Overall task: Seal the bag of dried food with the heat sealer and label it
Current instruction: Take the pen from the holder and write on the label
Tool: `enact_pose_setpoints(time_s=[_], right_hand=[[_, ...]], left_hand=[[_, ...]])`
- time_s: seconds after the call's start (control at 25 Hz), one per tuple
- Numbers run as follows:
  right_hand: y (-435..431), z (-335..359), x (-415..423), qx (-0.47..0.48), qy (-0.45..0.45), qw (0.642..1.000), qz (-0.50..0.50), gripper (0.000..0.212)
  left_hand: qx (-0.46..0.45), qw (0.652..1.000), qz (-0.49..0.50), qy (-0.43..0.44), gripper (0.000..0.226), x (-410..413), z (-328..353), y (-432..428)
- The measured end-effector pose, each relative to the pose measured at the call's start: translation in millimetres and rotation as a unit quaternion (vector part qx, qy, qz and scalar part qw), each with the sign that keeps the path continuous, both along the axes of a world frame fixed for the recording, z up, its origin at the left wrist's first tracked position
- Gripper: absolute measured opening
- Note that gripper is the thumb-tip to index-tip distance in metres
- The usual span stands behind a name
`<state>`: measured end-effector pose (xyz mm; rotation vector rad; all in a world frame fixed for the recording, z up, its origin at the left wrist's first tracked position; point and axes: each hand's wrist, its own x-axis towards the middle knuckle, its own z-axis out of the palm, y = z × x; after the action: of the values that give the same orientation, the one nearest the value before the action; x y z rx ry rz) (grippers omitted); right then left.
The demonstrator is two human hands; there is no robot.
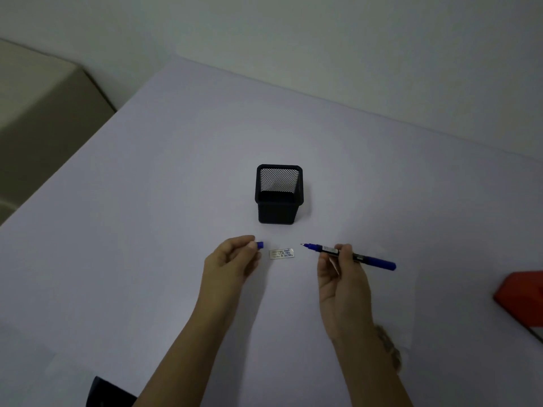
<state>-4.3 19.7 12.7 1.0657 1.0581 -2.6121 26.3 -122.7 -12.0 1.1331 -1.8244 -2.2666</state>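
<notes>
A small white label (281,253) with blue handwriting lies flat on the white table (147,201), between my two hands. My right hand (342,274) holds an uncapped blue pen (349,255) nearly level, its tip pointing left toward the label. My left hand (232,259) pinches the blue pen cap (260,245) just left of the label. A clear bag (382,289) seems to lie under my right forearm, with brown dried food (390,348) showing by my wrist. Only a red object (521,298) at the right edge could be the heat sealer.
A black mesh pen holder (279,193) stands upright just beyond the label. A dark object (108,392) pokes in at the bottom left edge. A beige box-like thing (38,113) sits beyond the table's left side.
</notes>
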Motion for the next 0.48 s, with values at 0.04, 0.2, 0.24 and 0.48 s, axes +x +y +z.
enact_pose_setpoints(time_s=[0.04, 0.2, 0.24, 0.48], right_hand=[[-2.1, 2.0, 1.0, 0.009, 0.001, 1.000, 0.012, 0.017], [-6.6, 7.5, 3.0, 0.028, 0.010, 0.999, 0.037, 0.016], [-7.1, 8.1, 2.6, 0.025, 0.012, 0.999, 0.036, 0.016], [-9.3, 6.2, 0.3, 0.026, 0.025, 0.998, 0.042, 0.014]], left_hand=[[0.016, 1.000, -0.021, 0.009, 0.015, 0.5, 6.5, 5.2], [0.052, 0.997, -0.035, 0.035, 0.016, -1.4, 19.8, 17.7], [0.049, 0.997, -0.038, 0.034, 0.016, -2.8, 20.4, 18.8], [0.026, 0.996, -0.073, 0.046, 0.015, -6.6, 22.9, 22.9]])
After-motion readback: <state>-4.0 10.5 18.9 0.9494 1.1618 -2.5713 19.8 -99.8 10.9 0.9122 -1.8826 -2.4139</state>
